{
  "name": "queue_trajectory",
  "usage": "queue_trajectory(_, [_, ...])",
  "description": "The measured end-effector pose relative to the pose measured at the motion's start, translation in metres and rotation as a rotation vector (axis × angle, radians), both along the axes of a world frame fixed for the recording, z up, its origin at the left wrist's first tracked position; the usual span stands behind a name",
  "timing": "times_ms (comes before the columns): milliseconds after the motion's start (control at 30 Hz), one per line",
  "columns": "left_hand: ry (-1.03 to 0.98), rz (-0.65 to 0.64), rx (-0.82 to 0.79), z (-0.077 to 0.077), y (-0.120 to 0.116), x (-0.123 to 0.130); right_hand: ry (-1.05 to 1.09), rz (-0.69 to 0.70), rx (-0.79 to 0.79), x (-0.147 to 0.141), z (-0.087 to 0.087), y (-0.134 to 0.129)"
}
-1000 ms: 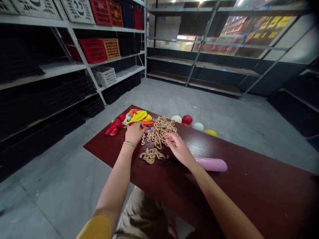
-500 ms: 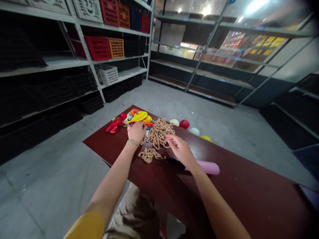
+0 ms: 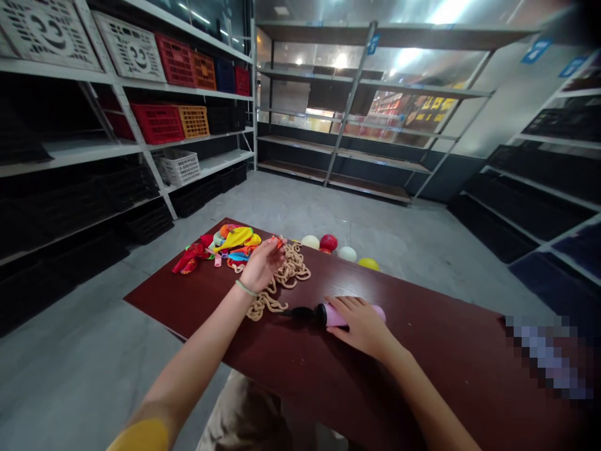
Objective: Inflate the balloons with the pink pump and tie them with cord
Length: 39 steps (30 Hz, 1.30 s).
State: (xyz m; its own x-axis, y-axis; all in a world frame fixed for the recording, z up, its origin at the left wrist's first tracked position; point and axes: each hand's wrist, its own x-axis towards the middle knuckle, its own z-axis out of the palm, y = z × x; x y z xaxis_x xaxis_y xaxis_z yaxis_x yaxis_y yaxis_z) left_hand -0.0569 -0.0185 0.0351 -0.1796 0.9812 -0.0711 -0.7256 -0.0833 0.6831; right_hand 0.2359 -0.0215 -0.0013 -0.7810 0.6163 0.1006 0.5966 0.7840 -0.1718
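Between the fingertips of my left hand [image 3: 263, 266] is a small orange-red balloon [image 3: 278, 240], limp and partly hidden by the fingers. This hand is raised over a pile of tan, rope-like twisted strands [image 3: 293, 266]. My right hand [image 3: 360, 324] is closed over the pink barrel of a hand balloon pump [image 3: 334, 315], which lies on the table with its black nozzle pointing left. A smaller clump of tan strands [image 3: 263, 305] touches or lies just by the nozzle tip. Left of the pile is a heap of limp, colourful balloons [image 3: 237, 238].
The dark red table [image 3: 300, 366] stretches off to the right, where a blurred-out patch covers something. Several inflated balloons [image 3: 347, 253] show beyond its far edge. Shelves with crates [image 3: 156, 123] stand on the left, more shelving [image 3: 300, 145] at the back and right.
My left hand has lifted from the balloon heap and moved toward the tan pile with an orange-red balloon. My right hand has left the strands and settled on the pump. The view has shifted.
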Motion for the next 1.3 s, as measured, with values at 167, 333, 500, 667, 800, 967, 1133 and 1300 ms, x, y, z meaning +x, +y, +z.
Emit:
queue_trajectory(167, [-0.238,-0.035,-0.075,0.009,0.026,0.037,0.034,-0.110,0.145,0.015,-0.011,0.007])
queue_trajectory(333, [-0.323,0.063,-0.129,-0.008,0.035,0.053,0.183,-0.296,0.313,0.047,-0.016,0.022])
queue_trajectory(500, [-0.288,-0.056,-0.182,-0.023,0.024,0.062,0.323,-0.431,0.363,0.047,-0.016,0.016])
queue_trajectory(667, [-0.218,-0.115,-0.247,-0.031,0.020,0.075,0.234,-0.415,0.330,0.036,-0.014,0.007])
queue_trajectory(800, [-0.187,-0.064,-0.275,-0.035,0.021,0.079,0.190,-0.405,0.324,0.032,-0.014,0.004])
queue_trajectory(967, [-0.166,0.023,-0.235,-0.030,0.021,0.083,0.163,-0.395,0.329,0.028,-0.013,0.001])
queue_trajectory(1133, [-0.061,0.038,-0.212,-0.027,0.019,0.088,0.142,-0.406,0.320,0.026,-0.016,0.001])
queue_trajectory(1300, [0.007,0.120,-0.151,-0.034,0.017,0.092,0.152,-0.439,0.330,0.025,-0.016,0.001])
